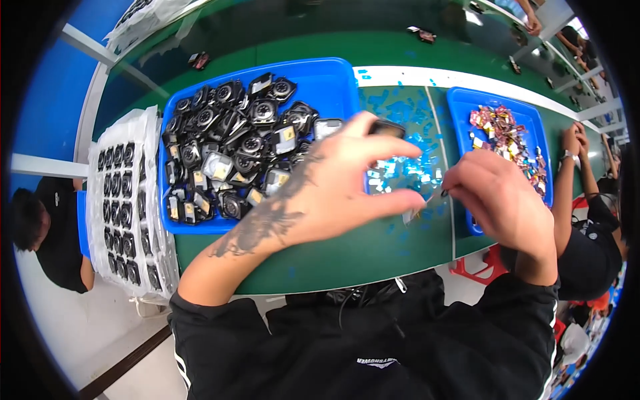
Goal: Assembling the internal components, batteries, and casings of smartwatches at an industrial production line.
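Observation:
My left hand (340, 183) reaches over the green bench with thumb and index finger spread. A black rounded watch case (388, 128) shows behind its index finger and appears held by the other fingers, which are hidden. Close to the left thumb tip, my right hand (497, 197) is closed in a pinch on a small dark part (445, 193), too small to name. A small clear piece of film (409, 216) shows just below the thumb tip. Under both hands lie scattered blue film scraps (417, 170).
At left, a blue tray (347, 80) holds many black watch cases (257, 143). Another blue tray (460, 100) at right holds small reddish and gold parts (500, 130). Stacked white trays (120, 207) of watch cases stand far left. A conveyor (313, 40) runs behind; people sit at both sides.

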A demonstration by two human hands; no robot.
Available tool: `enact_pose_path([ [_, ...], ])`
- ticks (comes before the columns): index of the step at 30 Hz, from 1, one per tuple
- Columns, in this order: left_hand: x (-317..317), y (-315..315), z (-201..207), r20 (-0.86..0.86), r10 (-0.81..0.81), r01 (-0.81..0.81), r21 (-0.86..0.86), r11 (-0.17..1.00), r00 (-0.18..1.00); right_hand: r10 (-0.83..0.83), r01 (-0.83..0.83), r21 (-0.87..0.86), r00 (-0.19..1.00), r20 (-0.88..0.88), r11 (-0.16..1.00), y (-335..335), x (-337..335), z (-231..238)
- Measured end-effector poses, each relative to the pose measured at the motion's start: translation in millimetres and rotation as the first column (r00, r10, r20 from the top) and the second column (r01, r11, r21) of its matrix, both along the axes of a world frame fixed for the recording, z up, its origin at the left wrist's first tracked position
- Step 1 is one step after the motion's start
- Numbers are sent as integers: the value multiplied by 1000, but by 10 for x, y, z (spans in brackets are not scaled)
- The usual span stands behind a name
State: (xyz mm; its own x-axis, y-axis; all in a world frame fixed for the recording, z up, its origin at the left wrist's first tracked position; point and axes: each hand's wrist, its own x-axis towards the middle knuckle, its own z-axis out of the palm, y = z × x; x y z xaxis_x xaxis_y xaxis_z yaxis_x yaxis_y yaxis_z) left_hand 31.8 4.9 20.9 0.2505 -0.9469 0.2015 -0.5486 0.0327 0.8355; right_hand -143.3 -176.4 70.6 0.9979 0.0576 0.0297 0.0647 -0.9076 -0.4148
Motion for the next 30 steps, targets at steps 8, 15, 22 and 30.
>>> enact_pose_path([
  [8,-72,2,-46,-137,-24,39,110,993,990,27,-31,101,999,37,994,229,217,11],
  [15,-210,19,-214,-416,90,-118,-41,992,905,-422,225,609,884,200,760,338,166,-404],
  [22,-239,2,-121,-288,2,1,12,1000,957,-454,241,686,879,146,686,334,140,-433],
  [30,-238,-8,-214,-510,124,-66,131,989,851,84,27,-170,786,613,985,322,270,-560],
])
